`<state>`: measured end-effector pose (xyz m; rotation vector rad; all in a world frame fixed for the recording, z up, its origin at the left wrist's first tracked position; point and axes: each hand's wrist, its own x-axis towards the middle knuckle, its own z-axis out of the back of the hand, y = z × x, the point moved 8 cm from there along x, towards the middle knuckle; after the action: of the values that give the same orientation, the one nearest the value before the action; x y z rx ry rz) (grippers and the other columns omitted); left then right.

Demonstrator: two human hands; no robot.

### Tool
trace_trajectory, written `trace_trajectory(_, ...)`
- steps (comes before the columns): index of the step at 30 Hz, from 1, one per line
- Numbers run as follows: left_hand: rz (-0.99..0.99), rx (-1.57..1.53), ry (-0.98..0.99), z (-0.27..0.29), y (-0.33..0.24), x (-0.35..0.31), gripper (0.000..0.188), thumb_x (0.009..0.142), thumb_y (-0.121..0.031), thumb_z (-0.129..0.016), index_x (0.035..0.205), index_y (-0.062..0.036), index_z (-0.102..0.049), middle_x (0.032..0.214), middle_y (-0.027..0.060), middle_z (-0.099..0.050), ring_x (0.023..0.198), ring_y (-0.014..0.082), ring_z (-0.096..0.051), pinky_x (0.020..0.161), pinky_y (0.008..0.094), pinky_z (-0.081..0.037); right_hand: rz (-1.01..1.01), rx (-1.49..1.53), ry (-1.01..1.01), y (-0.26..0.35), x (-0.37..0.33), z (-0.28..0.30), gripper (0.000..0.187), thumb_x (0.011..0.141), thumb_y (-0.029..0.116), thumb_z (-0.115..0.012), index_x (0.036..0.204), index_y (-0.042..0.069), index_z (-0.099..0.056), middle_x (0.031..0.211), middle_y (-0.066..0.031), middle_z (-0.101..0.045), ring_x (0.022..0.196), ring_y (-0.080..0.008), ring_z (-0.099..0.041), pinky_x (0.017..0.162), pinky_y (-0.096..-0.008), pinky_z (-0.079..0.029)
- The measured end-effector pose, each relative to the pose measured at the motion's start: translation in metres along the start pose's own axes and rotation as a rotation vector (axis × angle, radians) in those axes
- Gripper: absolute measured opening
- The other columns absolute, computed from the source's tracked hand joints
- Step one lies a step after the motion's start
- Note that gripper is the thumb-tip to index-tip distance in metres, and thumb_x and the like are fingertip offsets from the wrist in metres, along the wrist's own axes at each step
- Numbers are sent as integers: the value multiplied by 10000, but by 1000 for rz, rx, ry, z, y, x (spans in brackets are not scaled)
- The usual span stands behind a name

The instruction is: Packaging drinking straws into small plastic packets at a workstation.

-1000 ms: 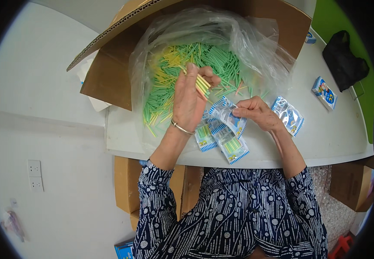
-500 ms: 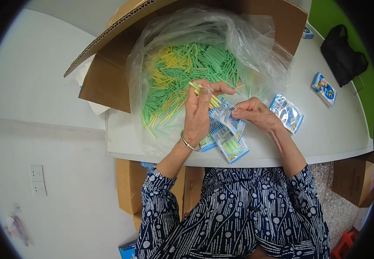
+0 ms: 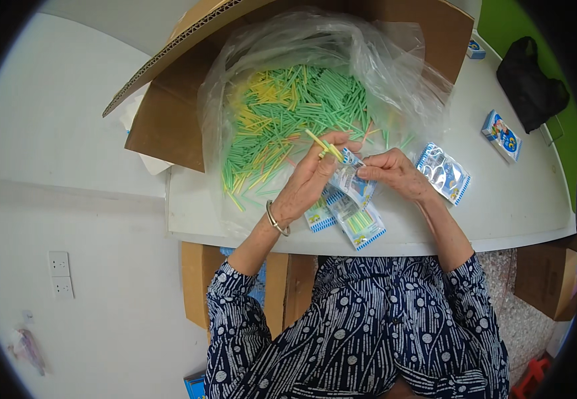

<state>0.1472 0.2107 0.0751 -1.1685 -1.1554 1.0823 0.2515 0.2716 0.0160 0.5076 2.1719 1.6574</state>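
Note:
A few thin yellow and green sticks (image 3: 316,139) are pinched in my left hand (image 3: 307,183), their far ends pointing up and to the left. Their near ends meet the top of a small blue-and-white plastic packet (image 3: 355,181); whether any are inside it, I cannot tell. My right hand (image 3: 398,174) closes thumb and fingers on this packet's upper right edge. Below it on the table lies a clear-fronted packet (image 3: 361,226) with green and yellow sticks inside. Another filled packet (image 3: 318,216) is partly covered beside it. Right of my right hand sits a stack of flat packets (image 3: 442,174).
A clear plastic bag (image 3: 385,70) spreads open in a cardboard box (image 3: 168,130), holding a heap of green and yellow sticks (image 3: 301,106). Toward the right of the white table (image 3: 501,199) are a small blue box (image 3: 501,136) and a black bag (image 3: 531,86).
My left hand has shifted right and slightly down, bringing the sticks closer to the packet. My right hand has stayed nearly in place with its grip on the packet.

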Motion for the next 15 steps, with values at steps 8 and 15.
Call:
trace_trajectory(8,59,-319,-233,13,9,-11,461,1000,-344,-356,1339,-37,-297,1268,185,-491,1151,242,-508,938,361,-454,73,-92,2,-8,6,-10,238,897,191,-614,997,-13,-685,877,-10,-674,830,-39,-543,769,-212,-440)
trace_trajectory(15,-11,-87,-280,27,20,10,285,1005,-267,-379,1107,-13,-459,1057,143,-619,979,196,-608,828,290,-499,60,-155,-55,-24,17,13,221,885,185,-625,957,-11,-697,844,1,-667,806,-49,-533,752,-227,-424)
